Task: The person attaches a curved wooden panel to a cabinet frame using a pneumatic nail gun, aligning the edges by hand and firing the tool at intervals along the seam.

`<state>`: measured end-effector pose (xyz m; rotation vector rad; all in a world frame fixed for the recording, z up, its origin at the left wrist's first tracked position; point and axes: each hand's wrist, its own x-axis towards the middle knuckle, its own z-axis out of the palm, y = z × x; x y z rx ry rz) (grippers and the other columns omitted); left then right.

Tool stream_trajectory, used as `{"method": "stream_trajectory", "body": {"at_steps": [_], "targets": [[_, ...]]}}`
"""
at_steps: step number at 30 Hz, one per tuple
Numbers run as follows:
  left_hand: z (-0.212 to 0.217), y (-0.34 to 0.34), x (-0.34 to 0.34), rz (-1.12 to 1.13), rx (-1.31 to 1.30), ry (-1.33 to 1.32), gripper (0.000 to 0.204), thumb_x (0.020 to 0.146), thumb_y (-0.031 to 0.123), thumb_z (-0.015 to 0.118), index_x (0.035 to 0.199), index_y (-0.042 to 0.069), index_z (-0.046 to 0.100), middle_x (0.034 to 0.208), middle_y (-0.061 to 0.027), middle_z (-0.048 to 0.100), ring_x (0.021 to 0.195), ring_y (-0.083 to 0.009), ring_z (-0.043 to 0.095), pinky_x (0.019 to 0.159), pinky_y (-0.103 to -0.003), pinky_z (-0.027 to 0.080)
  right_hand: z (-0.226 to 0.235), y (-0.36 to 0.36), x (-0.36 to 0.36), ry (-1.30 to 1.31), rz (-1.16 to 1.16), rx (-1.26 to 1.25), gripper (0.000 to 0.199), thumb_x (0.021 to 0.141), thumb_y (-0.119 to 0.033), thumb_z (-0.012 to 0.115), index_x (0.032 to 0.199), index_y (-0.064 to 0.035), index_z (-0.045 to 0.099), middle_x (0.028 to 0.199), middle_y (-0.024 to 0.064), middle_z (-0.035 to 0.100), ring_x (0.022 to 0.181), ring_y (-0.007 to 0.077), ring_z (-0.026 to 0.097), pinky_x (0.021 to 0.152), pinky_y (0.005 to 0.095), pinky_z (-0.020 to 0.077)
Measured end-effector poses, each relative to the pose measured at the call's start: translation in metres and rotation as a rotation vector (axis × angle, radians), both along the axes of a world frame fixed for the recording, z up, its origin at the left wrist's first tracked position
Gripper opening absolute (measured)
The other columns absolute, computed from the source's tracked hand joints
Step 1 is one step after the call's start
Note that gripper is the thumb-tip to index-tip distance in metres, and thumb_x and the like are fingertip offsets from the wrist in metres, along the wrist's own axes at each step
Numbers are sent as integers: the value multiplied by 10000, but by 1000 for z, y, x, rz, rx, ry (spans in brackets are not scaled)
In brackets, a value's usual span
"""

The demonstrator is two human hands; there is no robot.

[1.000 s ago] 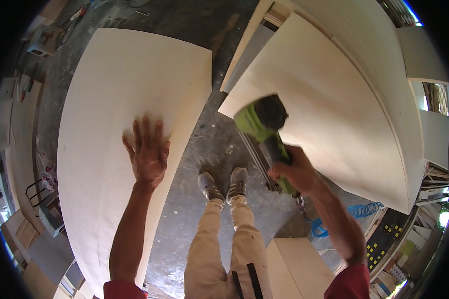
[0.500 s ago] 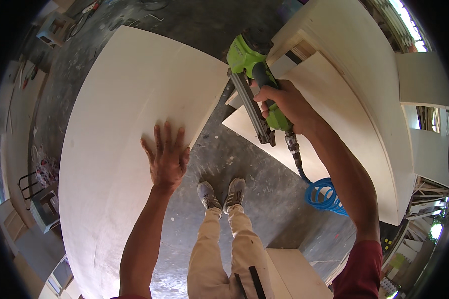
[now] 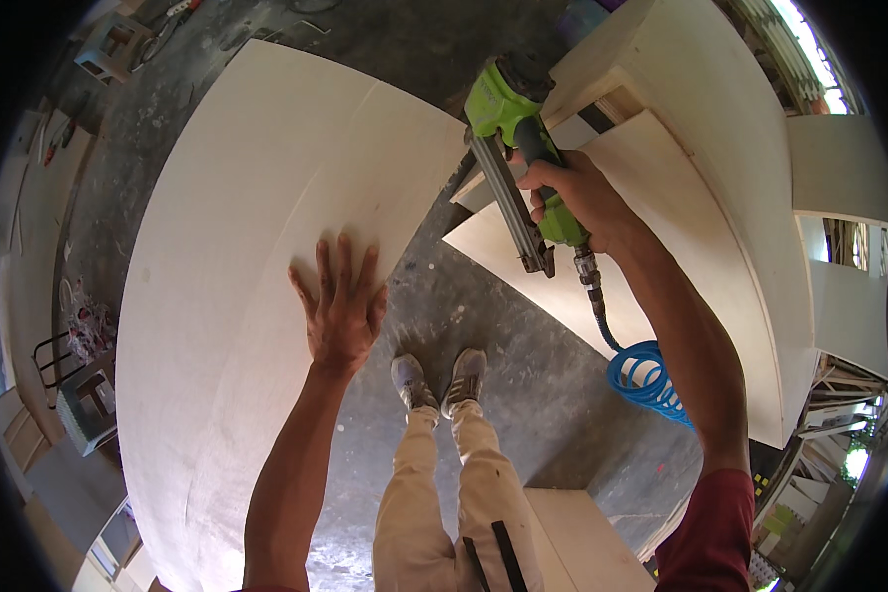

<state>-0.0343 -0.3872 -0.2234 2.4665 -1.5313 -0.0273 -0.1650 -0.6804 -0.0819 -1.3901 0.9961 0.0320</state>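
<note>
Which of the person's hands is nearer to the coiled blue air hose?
Right. The right hand grips the green nail gun, whose coiled blue air hose hangs just below it. The left hand lies flat on the pale plywood sheet, farther away.

Bare forearms, red short sleeves [image 3: 712,523], beige trousers [image 3: 444,503] with dark side stripe, grey sneakers [image 3: 439,380].

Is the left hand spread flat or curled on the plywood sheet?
Spread flat: the left hand lies palm down, fingers splayed, on the plywood sheet.
</note>
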Motion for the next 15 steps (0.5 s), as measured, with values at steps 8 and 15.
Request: {"method": "stream_trajectory", "body": {"at_steps": [8,15], "targets": [[0,-1,0,2,4,-4,530,1014,340,527,1508,165,446,1613,-181,308,1493,-433,253,1129,-755,126,-2,-2,-2,35,22,6,521,806,-232,691,1274,-22,600,734,31,547,625,138,571,578,310,466],[-1,0,1,-2,14,-5,526,1024,363,505,1504,154,452,1612,-188,306,1496,-438,239,1134,-752,110,-1,15,-17,-4,12,127,451,813,-222,689,1211,-26,606,709,57,583,617,153,579,544,330,447]]}}
